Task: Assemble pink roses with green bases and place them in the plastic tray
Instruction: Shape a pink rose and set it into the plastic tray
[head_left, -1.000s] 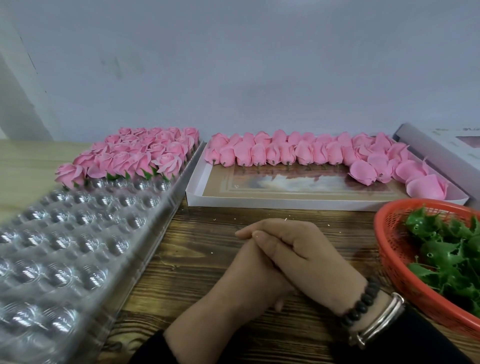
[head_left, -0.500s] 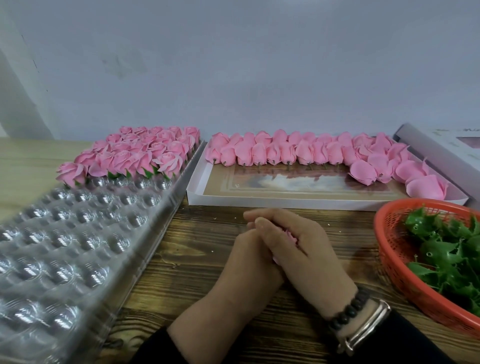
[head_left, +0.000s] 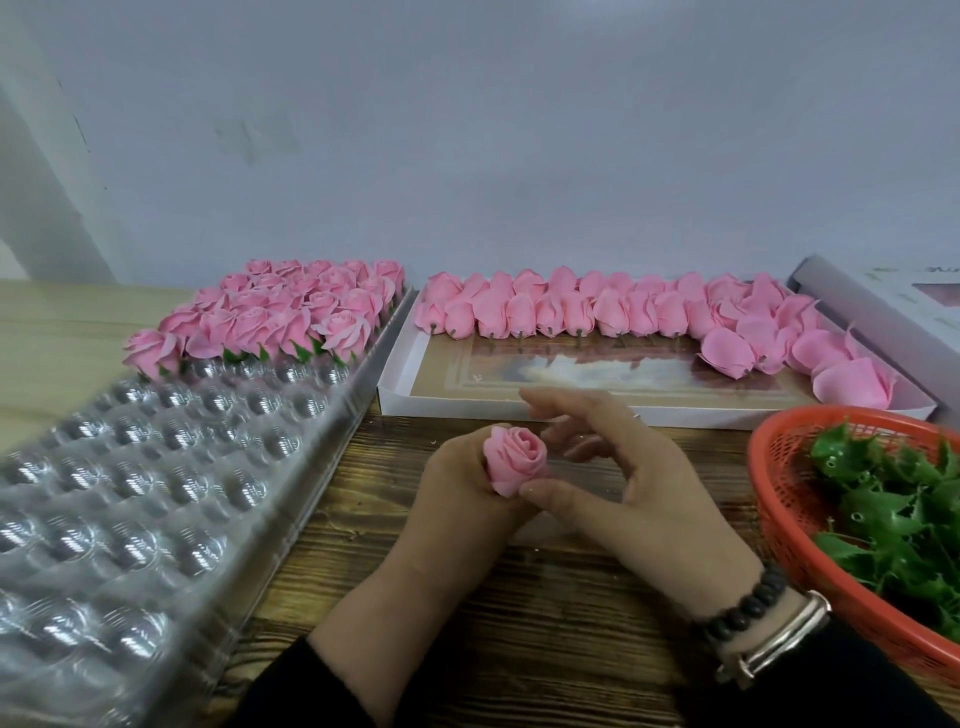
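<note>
A pink rose (head_left: 515, 458) held above the tabletop (head_left: 566, 613).
The left hand (head_left: 467, 499) has its fingers curled around the rose; the right hand (head_left: 634, 488) touches it with the thumb, other fingers loosely spread. The plastic tray (head_left: 171, 499) lies left.

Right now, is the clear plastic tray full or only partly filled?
Partly filled. Finished roses occupy only the far end of the plastic tray; its nearer cups show bare.

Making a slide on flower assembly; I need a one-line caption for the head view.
Left hand holds a pink rose, right hand touching it, between plastic tray and basket of green bases.
</note>
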